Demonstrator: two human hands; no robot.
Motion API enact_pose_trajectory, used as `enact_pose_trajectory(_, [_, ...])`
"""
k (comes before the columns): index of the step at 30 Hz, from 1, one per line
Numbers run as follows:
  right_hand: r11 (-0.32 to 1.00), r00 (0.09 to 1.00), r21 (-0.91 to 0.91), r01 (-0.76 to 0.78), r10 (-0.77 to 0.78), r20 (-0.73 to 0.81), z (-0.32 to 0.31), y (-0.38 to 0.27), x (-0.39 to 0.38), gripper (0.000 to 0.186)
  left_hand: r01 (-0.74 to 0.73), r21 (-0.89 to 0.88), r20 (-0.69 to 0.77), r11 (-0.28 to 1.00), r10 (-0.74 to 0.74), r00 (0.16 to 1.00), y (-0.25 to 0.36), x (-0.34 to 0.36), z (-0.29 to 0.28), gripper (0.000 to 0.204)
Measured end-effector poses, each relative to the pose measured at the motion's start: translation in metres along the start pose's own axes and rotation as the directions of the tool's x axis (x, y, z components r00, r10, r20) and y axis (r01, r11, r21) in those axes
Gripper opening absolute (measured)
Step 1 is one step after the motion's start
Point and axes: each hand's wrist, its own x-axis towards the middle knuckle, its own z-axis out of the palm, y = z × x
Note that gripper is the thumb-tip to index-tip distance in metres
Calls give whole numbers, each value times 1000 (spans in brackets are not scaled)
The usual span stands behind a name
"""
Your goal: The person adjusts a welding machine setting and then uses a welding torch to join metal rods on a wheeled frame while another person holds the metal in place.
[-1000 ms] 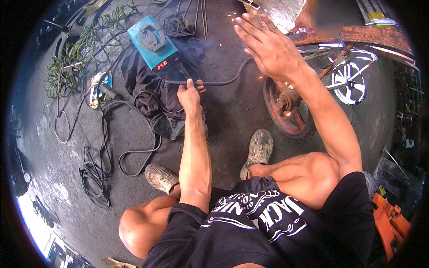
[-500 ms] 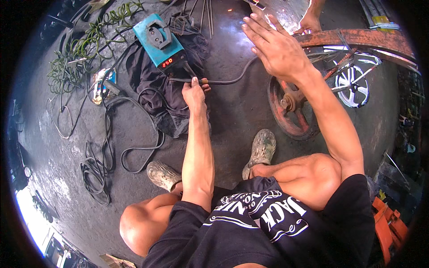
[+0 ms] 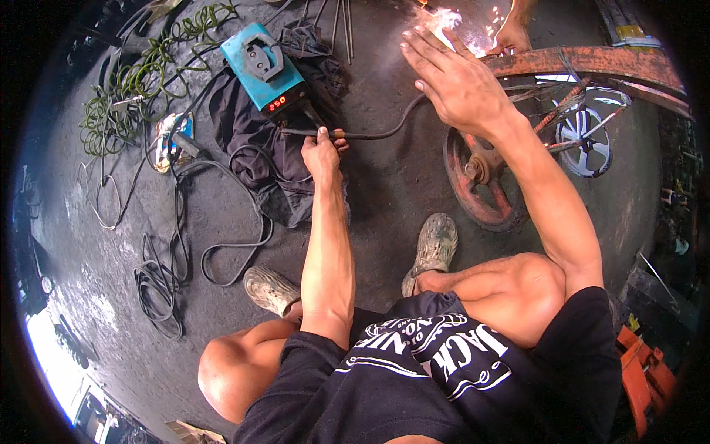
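My left hand [image 3: 323,154] is closed around the cable plug [image 3: 336,135] at the front of a teal welding machine [image 3: 259,66] with a lit red display. From the plug a black cable [image 3: 384,135] curves right and passes behind my right hand [image 3: 466,89]. That hand is raised with its fingers stretched out flat, holding nothing. Just beyond its fingertips are a bright welding glare [image 3: 442,21] and sparks. Another person's hand [image 3: 510,38] is beside the glare, at the end of a rusty orange metal beam [image 3: 584,62]; what it grips is hidden.
A rusty spoked wheel [image 3: 481,174] stands below the beam, with a silver wheel [image 3: 584,140] farther right. Dark cloth [image 3: 277,189] lies under the machine. Green coiled hose [image 3: 111,122] and looped black cables [image 3: 159,285] spread across the floor at left. Thin rods [image 3: 344,29] lie at the top.
The glare beyond my right hand has turned from bluish to a brighter pinkish white, with more sparks near the other person's hand. Both my hands stay in place.
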Motion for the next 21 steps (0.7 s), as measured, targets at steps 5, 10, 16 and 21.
enact_pose_trajectory(5, [1000,1000,25,-8,8,-4,1,0,-1,49,3,-19,10,1000,-2,1000,-2,0,0,24])
enact_pose_trajectory(10, [998,1000,55,-15,15,-1,3,1,-2,49,12,-10,1,1000,-12,1000,-6,4,-1,27])
enact_pose_trajectory(16, [1000,1000,3,-13,13,8,1,0,-1,49,30,-8,-10,1000,-30,999,-7,7,-1,26])
enact_pose_trajectory(21, [1000,1000,0,-1,1,16,1,0,-1,50,-8,-12,-5,1000,8,1000,-4,2,-1,24])
